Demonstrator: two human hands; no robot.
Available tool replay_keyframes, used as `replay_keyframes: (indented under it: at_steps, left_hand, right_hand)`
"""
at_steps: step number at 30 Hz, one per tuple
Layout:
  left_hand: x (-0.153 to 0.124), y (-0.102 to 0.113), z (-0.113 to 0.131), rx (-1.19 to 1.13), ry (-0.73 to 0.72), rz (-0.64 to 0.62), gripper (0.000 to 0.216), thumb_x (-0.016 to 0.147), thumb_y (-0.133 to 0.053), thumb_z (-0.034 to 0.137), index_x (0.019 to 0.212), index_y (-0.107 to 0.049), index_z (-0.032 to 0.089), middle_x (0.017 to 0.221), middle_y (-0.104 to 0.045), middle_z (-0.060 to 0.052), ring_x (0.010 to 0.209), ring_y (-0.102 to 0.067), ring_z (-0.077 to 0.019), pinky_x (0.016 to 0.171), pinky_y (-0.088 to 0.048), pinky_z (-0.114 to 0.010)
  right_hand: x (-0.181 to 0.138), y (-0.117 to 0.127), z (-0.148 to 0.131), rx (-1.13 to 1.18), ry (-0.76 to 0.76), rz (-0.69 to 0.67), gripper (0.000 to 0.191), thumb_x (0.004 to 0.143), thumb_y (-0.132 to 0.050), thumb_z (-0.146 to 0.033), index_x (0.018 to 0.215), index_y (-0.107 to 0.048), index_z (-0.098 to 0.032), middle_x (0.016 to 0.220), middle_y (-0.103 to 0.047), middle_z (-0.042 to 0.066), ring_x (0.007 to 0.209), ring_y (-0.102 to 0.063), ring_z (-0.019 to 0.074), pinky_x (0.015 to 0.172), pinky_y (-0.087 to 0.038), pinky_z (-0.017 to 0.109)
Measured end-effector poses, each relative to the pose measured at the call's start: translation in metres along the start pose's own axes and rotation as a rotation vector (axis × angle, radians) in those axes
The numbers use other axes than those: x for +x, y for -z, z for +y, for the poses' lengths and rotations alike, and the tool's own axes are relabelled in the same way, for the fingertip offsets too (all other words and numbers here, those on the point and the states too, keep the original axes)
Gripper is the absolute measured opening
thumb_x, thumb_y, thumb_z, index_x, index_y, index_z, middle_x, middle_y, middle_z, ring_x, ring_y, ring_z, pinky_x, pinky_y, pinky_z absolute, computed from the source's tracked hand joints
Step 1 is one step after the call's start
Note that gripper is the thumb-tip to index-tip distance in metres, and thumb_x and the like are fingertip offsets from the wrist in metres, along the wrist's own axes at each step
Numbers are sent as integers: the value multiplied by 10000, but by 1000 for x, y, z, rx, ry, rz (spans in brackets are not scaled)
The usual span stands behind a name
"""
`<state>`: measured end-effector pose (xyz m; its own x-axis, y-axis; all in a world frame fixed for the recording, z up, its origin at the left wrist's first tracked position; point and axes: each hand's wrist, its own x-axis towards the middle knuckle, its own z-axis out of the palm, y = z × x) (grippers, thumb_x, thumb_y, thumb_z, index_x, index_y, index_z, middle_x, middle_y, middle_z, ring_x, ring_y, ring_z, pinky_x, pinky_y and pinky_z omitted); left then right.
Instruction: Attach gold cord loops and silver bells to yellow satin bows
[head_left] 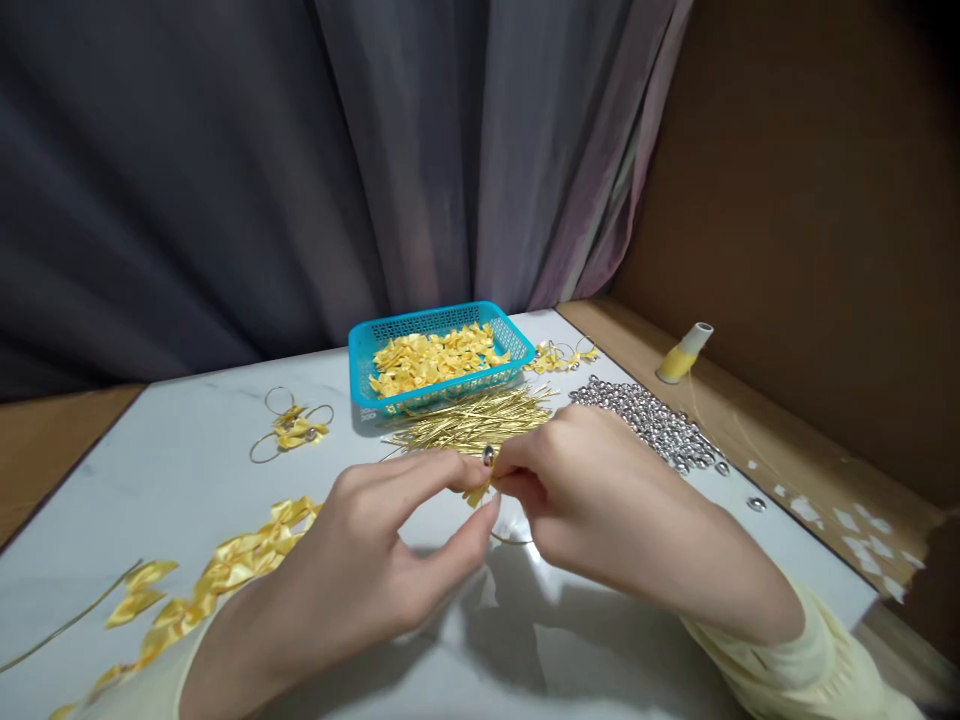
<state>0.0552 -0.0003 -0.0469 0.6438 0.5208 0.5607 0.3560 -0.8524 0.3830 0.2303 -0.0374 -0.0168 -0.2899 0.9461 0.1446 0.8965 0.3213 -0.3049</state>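
My left hand and my right hand meet over the table's middle, fingertips pinched together. Between them is a small yellow ribbon bow, mostly covered by my fingers. A shiny silver bead sits at the fingertips, just above the bow. Below my right fingers curves a thin gold wire, bent like a loop. Right behind the hands lies a pile of straight gold wires. Silver beads are heaped beyond my right hand, and a chain of yellow bows runs beside my left forearm.
A blue plastic basket of yellow bows stands at the back. Looped wires with bows lie to the left and back right. A yellow thread spool stands on the wooden edge, near white scraps. Curtains hang behind.
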Motion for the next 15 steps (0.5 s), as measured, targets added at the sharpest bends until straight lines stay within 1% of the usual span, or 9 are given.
replay_keyframes:
  at_steps: [3, 5, 7, 9, 12, 15]
  left_hand:
    - [0, 0, -2, 40, -3, -9, 68, 816, -601, 129, 810, -584, 194, 781, -741, 32, 650, -695, -106, 609, -519, -179]
    - [0, 0, -4, 47, -5, -29, 79, 837, -583, 130, 818, -581, 207, 795, -736, 46, 658, -692, -98, 622, -514, -178]
    - [-1, 0, -4, 35, 15, -69, 90, 855, -574, 140, 868, -585, 228, 816, -728, 66, 671, -689, -89, 634, -509, -176]
    - [-3, 0, -4, 8, 74, -111, 139, 870, -565, 150, 959, -577, 257, 857, -721, 77, 702, -693, -87, 654, -512, -174]
    - [-6, 1, -4, -33, 168, -131, 237, 883, -568, 179, 1087, -523, 290, 951, -698, 67, 780, -705, -99, 687, -523, -174]
    - [-7, 4, -5, -46, 190, -138, 253, 885, -574, 205, 1102, -486, 302, 953, -673, 66, 782, -710, -104, 669, -526, -171]
  right_hand:
    - [-3, 0, 0, -15, 4, -8, 157, 588, -484, -57, 507, -398, -160, 421, -303, -43, 449, -85, 93, 433, -148, 252]
    - [-3, 0, 0, -21, 10, -18, 156, 590, -485, -51, 509, -405, -158, 419, -312, -42, 446, -89, 92, 430, -152, 251]
    - [-2, 1, -1, -29, 4, -30, 157, 603, -487, -54, 507, -419, -158, 416, -326, -39, 436, -101, 89, 427, -151, 256]
    - [-1, 1, -1, -43, -10, -47, 158, 619, -491, -59, 506, -440, -158, 413, -355, -34, 422, -128, 85, 425, -148, 263]
    - [-2, 2, 1, -32, 17, -55, 137, 648, -499, -66, 549, -497, -160, 445, -446, -26, 420, -205, 80, 432, -164, 262]
    - [-5, 2, 7, 0, 50, -36, 126, 723, -506, -102, 617, -528, -166, 483, -505, -25, 432, -287, 80, 447, -188, 257]
